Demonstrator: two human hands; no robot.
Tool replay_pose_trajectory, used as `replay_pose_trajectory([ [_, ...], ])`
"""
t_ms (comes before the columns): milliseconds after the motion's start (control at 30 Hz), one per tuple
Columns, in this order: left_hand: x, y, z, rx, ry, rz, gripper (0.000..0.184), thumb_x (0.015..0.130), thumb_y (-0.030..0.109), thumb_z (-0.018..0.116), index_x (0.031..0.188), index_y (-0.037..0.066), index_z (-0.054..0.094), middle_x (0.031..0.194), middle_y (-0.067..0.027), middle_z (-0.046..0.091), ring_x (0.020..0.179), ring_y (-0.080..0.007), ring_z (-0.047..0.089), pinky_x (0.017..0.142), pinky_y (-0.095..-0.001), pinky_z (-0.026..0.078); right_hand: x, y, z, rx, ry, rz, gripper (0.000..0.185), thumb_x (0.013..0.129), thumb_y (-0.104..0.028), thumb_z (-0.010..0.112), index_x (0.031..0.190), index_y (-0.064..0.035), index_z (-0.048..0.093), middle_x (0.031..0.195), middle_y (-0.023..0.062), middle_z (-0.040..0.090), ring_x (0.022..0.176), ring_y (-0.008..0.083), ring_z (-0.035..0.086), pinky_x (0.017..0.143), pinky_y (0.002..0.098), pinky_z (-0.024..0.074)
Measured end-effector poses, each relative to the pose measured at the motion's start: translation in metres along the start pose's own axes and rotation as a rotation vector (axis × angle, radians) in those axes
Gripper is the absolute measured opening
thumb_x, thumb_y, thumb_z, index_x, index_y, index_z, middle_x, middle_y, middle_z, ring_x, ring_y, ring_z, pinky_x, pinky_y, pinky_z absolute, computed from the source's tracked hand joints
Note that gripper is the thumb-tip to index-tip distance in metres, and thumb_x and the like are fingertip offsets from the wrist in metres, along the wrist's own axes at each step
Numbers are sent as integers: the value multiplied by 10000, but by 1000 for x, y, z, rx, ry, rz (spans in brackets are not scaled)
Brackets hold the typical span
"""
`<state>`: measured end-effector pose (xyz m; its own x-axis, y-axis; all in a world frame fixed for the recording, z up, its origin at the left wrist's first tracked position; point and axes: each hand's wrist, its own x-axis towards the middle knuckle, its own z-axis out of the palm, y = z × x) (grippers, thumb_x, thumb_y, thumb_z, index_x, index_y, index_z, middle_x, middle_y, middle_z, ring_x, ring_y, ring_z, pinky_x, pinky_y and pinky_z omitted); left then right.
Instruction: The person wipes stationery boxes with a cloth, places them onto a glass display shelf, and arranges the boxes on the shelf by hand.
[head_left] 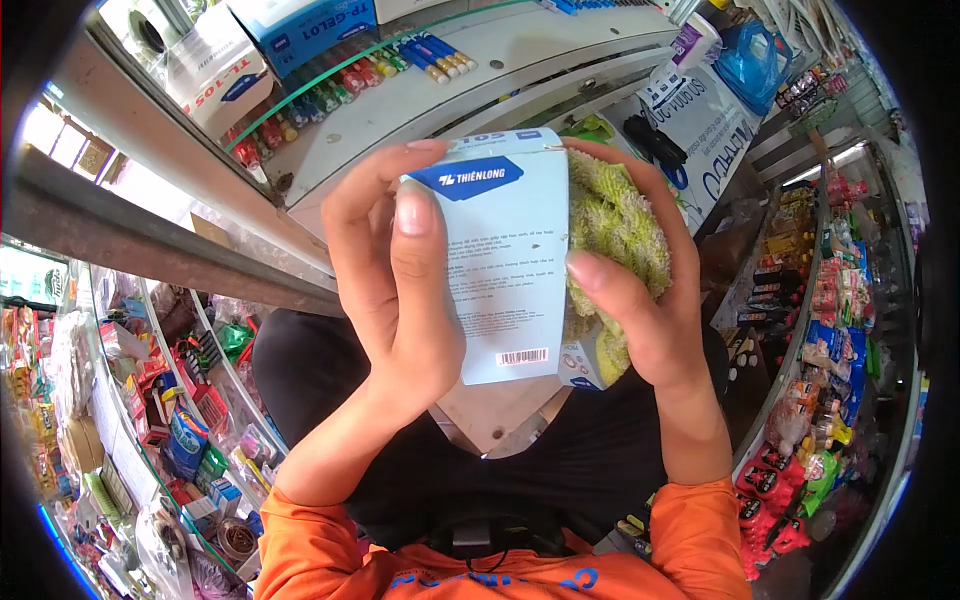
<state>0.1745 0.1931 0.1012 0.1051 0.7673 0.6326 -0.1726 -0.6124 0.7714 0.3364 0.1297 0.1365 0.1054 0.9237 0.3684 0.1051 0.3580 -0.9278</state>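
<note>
A light blue box marked THIENLONG is held up in front of the person's body, above the lap, its printed face and barcode turned toward the head camera. The left hand has its grip clamped on the box, thumb flat on the printed face and fingers bent around the left edge. The right hand has its grip clamped on a fuzzy green cloth, which lies against the box's right side; its thumb is near that edge of the printed face.

Below the box, a pale surface shows between 2 dark-clad legs. Both arms come out of the sleeves of an orange shirt.

Ahead, a glass-edged shelf carries pens, with a blue TP-GEL01 box and a white TL-105 box above. To the right are a blue plastic bag and red packets; packed shelves stand at the left.
</note>
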Motion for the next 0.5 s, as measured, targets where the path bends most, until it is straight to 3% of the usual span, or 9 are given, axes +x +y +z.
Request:
replay_pose_trajectory([
  [500, -4, 2, 3, 12, 28, 31, 363, 1091, 282, 373, 1308, 5, 463, 1260, -96, 505, 1111, -125, 498, 991, -285, 378, -3, 3, 7, 12, 43, -58, 491, 878, -125, 684, 1320, 21, 527, 1198, 105, 613, 1076, 154, 591, 936, 307, 473],
])
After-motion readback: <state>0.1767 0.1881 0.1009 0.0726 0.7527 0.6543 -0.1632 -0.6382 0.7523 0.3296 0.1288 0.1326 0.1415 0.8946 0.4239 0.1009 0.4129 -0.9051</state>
